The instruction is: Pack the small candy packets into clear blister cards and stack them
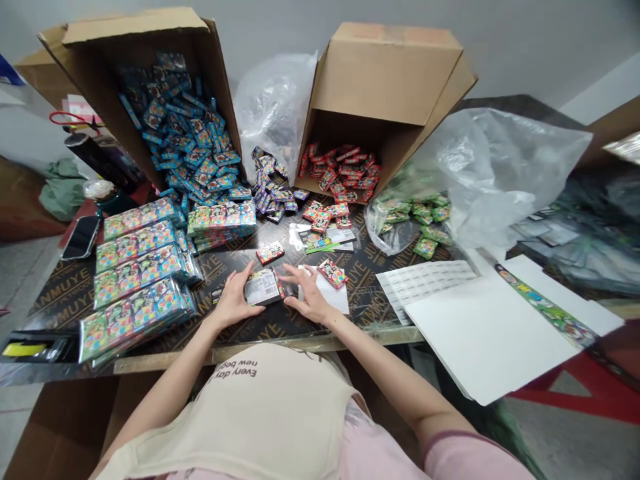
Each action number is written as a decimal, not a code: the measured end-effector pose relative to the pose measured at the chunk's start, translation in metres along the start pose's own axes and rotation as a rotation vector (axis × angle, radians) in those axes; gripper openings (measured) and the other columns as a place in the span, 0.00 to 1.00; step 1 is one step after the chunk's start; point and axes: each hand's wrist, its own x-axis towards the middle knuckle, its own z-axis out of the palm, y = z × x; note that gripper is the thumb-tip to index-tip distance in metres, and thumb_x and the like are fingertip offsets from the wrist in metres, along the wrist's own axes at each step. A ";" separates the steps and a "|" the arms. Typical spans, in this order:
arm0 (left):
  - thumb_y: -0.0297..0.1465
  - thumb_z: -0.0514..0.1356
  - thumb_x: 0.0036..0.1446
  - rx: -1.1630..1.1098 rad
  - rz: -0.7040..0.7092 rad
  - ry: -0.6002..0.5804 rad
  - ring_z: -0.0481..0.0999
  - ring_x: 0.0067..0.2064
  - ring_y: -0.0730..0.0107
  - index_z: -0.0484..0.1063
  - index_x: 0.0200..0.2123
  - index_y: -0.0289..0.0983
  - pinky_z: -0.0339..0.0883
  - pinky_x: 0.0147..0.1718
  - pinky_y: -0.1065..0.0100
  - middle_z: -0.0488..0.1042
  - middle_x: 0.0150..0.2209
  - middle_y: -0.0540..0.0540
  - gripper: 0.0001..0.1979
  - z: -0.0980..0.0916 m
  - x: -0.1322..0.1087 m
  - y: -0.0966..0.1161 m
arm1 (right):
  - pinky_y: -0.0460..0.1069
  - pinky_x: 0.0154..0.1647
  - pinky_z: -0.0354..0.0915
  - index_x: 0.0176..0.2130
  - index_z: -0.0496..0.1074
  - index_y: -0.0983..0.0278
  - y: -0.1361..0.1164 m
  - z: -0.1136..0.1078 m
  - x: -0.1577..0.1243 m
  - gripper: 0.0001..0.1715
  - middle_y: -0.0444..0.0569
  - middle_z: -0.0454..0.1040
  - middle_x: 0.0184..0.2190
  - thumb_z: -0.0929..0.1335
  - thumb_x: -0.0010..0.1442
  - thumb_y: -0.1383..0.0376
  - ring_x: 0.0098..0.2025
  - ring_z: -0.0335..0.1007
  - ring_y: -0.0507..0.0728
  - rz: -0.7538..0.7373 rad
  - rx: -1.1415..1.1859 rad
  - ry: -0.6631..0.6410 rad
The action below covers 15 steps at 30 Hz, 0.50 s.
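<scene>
Blue boxes [200, 150] spill out of the left carton [227, 100], and red boxes [345, 175] lie heaped in the right carton [385, 80]. Purple boxes [277, 197] are piled between the two, and green boxes [425, 248] lie to the right, some inside a clear bag. I judge from these heaps that plenty is left. To my left, wrapped packs [137, 270] stand in several stacks and look finished to me.

From my remote seat I see one piece being handled: a barcoded box [262, 288] on the dark table [363, 267], between both hands, near the front edge. My left hand [234, 298] frames its left end, thumb along the near side and fingers toward the far corner. My right hand [311, 299] is at its right end, fingers spread. Whether either presses or pinches, I cannot tell.

For room, I have bare board between the hands and the wooden front edge [370, 336]. Leftward, the stacks limit my elbow. Rightward, a single box [333, 273] lies just beside my right fingers, partly on white paper [339, 299]; large white sheets [495, 340] overhang the front edge farther over.
</scene>
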 end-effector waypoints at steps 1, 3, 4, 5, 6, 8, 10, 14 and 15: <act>0.39 0.67 0.41 0.003 0.011 0.004 0.65 0.58 0.50 0.39 0.67 0.37 0.46 0.61 0.44 0.68 0.55 0.38 0.55 0.000 0.000 -0.001 | 0.65 0.64 0.37 0.66 0.45 0.56 -0.001 -0.003 0.001 0.40 0.53 0.71 0.54 0.63 0.62 0.51 0.60 0.62 0.63 -0.009 0.043 -0.041; 0.40 0.66 0.43 0.013 0.025 0.018 0.66 0.57 0.50 0.40 0.67 0.38 0.47 0.61 0.45 0.68 0.55 0.39 0.54 0.002 -0.001 -0.003 | 0.65 0.65 0.35 0.67 0.43 0.55 -0.002 -0.009 0.006 0.35 0.53 0.72 0.54 0.57 0.66 0.51 0.61 0.61 0.61 0.007 0.097 -0.086; 0.40 0.66 0.43 0.017 0.027 0.027 0.66 0.57 0.51 0.40 0.67 0.38 0.49 0.60 0.46 0.68 0.55 0.39 0.53 0.004 -0.001 -0.003 | 0.65 0.65 0.34 0.67 0.44 0.55 -0.003 -0.012 0.008 0.34 0.53 0.72 0.54 0.56 0.67 0.51 0.62 0.60 0.61 0.013 0.102 -0.103; 0.40 0.66 0.44 0.020 0.029 0.036 0.66 0.56 0.50 0.41 0.67 0.39 0.51 0.59 0.47 0.68 0.54 0.39 0.52 0.006 -0.001 -0.003 | 0.65 0.65 0.33 0.67 0.44 0.55 -0.003 -0.015 0.010 0.34 0.52 0.72 0.54 0.56 0.67 0.50 0.63 0.58 0.60 0.002 0.090 -0.134; 0.40 0.65 0.44 0.024 0.032 0.049 0.67 0.56 0.50 0.41 0.67 0.39 0.54 0.58 0.48 0.67 0.54 0.39 0.51 0.008 -0.001 -0.003 | 0.64 0.65 0.33 0.67 0.45 0.55 -0.003 -0.016 0.012 0.34 0.52 0.70 0.56 0.55 0.67 0.50 0.64 0.56 0.60 -0.027 0.066 -0.181; 0.40 0.65 0.44 0.040 0.041 0.062 0.67 0.55 0.50 0.42 0.67 0.39 0.58 0.55 0.51 0.67 0.55 0.39 0.50 0.012 0.000 -0.001 | 0.63 0.65 0.33 0.66 0.47 0.53 0.000 -0.018 0.014 0.33 0.50 0.64 0.61 0.56 0.67 0.50 0.65 0.53 0.59 -0.106 0.001 -0.284; 0.39 0.64 0.45 0.105 0.045 0.021 0.68 0.54 0.51 0.45 0.66 0.39 0.59 0.54 0.51 0.67 0.54 0.39 0.48 0.014 0.001 0.001 | 0.63 0.65 0.34 0.66 0.50 0.53 0.012 -0.023 0.015 0.32 0.50 0.61 0.63 0.58 0.66 0.51 0.66 0.51 0.59 -0.119 -0.097 -0.285; 0.36 0.63 0.45 0.362 0.069 -0.175 0.65 0.55 0.47 0.55 0.63 0.40 0.53 0.57 0.45 0.67 0.52 0.37 0.41 0.015 0.004 0.008 | 0.64 0.63 0.43 0.62 0.59 0.58 0.075 -0.074 0.010 0.30 0.55 0.62 0.61 0.62 0.63 0.54 0.65 0.50 0.64 0.214 -0.412 0.179; 0.35 0.63 0.44 0.403 0.089 -0.213 0.64 0.57 0.47 0.54 0.63 0.41 0.52 0.57 0.45 0.65 0.55 0.37 0.41 0.016 0.005 0.011 | 0.65 0.62 0.44 0.61 0.60 0.59 0.095 -0.094 0.006 0.30 0.58 0.61 0.61 0.63 0.62 0.55 0.64 0.50 0.66 0.376 -0.491 0.383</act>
